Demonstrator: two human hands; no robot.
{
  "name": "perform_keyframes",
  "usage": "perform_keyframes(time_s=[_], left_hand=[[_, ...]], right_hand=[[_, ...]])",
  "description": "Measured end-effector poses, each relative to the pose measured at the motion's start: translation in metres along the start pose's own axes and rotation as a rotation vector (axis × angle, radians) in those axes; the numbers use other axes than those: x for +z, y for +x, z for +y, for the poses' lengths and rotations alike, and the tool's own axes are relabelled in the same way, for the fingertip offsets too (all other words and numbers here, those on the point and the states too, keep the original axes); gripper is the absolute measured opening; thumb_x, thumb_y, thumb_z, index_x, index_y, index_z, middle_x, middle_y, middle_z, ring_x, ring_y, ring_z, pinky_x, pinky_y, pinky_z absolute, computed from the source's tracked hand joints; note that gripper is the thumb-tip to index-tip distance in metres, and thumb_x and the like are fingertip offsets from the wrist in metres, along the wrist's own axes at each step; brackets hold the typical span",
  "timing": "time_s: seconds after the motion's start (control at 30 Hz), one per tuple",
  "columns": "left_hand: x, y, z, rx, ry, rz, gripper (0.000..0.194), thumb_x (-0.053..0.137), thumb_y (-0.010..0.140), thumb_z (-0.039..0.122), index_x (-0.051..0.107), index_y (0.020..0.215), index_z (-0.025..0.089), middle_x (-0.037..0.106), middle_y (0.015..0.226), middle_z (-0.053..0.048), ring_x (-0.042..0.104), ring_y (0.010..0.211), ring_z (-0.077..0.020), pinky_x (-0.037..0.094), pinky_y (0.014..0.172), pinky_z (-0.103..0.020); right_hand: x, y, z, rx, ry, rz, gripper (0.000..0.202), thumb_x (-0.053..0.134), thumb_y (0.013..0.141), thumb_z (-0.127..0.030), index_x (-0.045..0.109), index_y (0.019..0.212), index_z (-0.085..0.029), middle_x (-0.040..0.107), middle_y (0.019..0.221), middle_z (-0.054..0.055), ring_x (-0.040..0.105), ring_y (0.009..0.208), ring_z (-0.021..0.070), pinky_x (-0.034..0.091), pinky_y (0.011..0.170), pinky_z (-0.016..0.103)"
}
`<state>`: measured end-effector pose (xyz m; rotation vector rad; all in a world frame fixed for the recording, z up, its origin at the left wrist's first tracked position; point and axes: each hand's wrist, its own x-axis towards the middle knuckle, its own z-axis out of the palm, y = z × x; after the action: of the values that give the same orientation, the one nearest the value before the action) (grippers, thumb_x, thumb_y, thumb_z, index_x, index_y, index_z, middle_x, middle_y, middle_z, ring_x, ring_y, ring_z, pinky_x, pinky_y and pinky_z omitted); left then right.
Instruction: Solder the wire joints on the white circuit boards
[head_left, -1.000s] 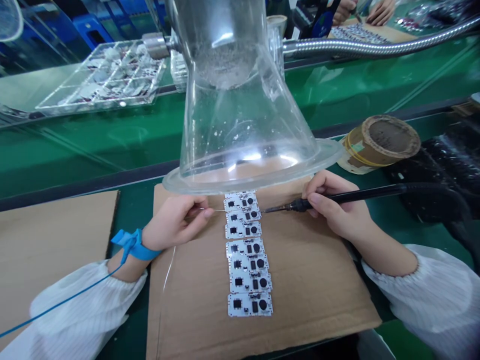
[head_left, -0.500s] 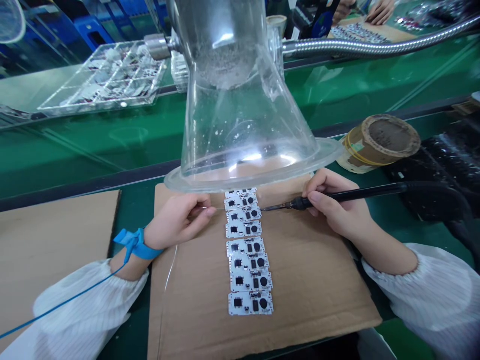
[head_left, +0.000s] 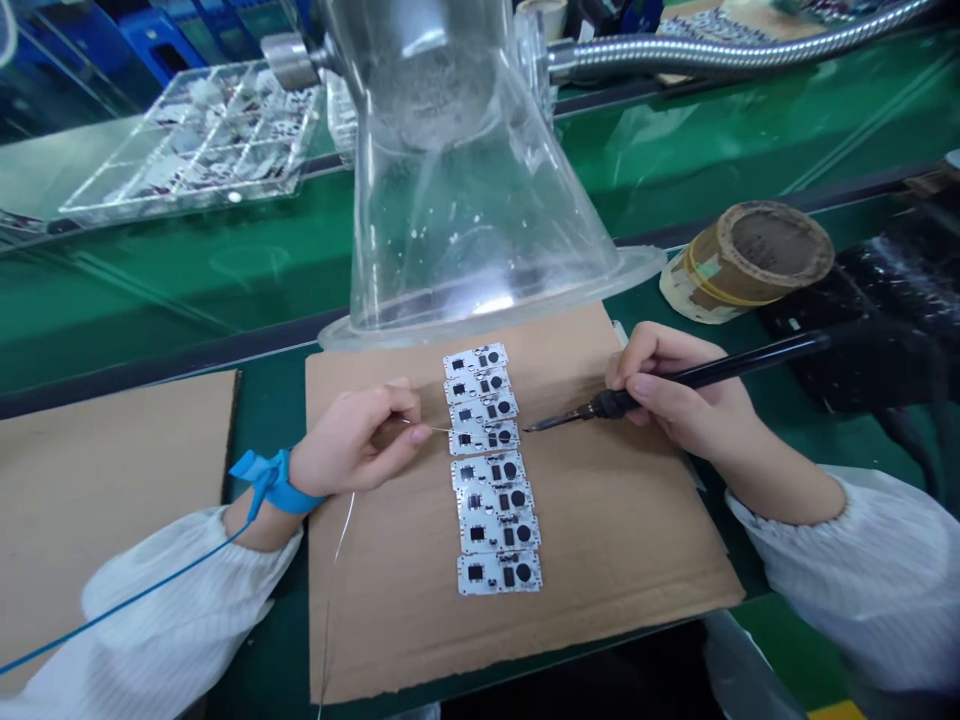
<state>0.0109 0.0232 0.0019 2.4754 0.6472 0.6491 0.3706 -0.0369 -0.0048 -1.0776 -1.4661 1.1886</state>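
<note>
Several white circuit boards [head_left: 499,535] with black chips lie in a column on a brown cardboard sheet [head_left: 615,560]. My left hand [head_left: 367,432], with a blue strap at the wrist, pinches a thin solder wire [head_left: 346,525]; the wire's end reaches the left edge of the boards, and its tail hangs down over the cardboard. My right hand [head_left: 675,390] is wrapped round a black soldering iron [head_left: 739,360]. The iron's tip is just right of the boards, apart from them by a small gap.
A clear funnel-shaped hood [head_left: 472,220] hangs above the far end of the boards, with a flexible metal pipe [head_left: 735,55]. A round cardboard pot [head_left: 705,275] stands at right. Another cardboard sheet [head_left: 112,440] lies left. A divided clear tray [head_left: 202,140] sits beyond.
The view has shifted, showing more boards below the hood. The soldering iron's tip has moved toward me along the column, slightly away from the boards. Both hands keep their grips.
</note>
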Motion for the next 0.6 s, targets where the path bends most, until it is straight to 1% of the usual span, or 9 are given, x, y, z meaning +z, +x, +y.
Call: perform_keyframes(time_s=[0.13, 0.33, 0.6], left_hand=[[0.0004, -0.0006, -0.002, -0.025, 0.006, -0.019, 0.023, 0.057, 0.098, 0.016, 0.047, 0.078, 0.021, 0.04, 0.064, 0.008, 0.035, 0.049, -0.0077, 0.027, 0.048, -0.023], [0.0, -0.001, -0.0022, -0.071, 0.016, -0.039, 0.022, 0.056, 0.099, 0.019, 0.048, 0.078, 0.021, 0.041, 0.063, 0.008, 0.035, 0.048, -0.0076, 0.027, 0.048, -0.023], [0.0015, -0.0011, -0.0026, -0.087, 0.055, -0.074, 0.021, 0.056, 0.1, 0.022, 0.048, 0.08, 0.021, 0.04, 0.063, 0.008, 0.033, 0.046, -0.0074, 0.025, 0.047, -0.024]], right_hand=[[0.0048, 0.0011, 0.0004, -0.007, -0.083, -0.038, 0.034, 0.075, 0.099, -0.051, 0.065, 0.083, -0.022, 0.058, 0.069, 0.0, 0.048, 0.054, 0.0121, 0.034, 0.047, 0.028], [0.0058, 0.004, -0.0007, -0.013, -0.099, -0.06, 0.035, 0.072, 0.101, -0.051, 0.062, 0.083, -0.023, 0.056, 0.066, -0.001, 0.046, 0.052, 0.0124, 0.032, 0.046, 0.028], [0.009, 0.0061, -0.0076, -0.015, -0.157, -0.06, 0.039, 0.075, 0.098, -0.055, 0.063, 0.08, -0.023, 0.057, 0.066, 0.0, 0.048, 0.055, 0.0134, 0.035, 0.048, 0.029]])
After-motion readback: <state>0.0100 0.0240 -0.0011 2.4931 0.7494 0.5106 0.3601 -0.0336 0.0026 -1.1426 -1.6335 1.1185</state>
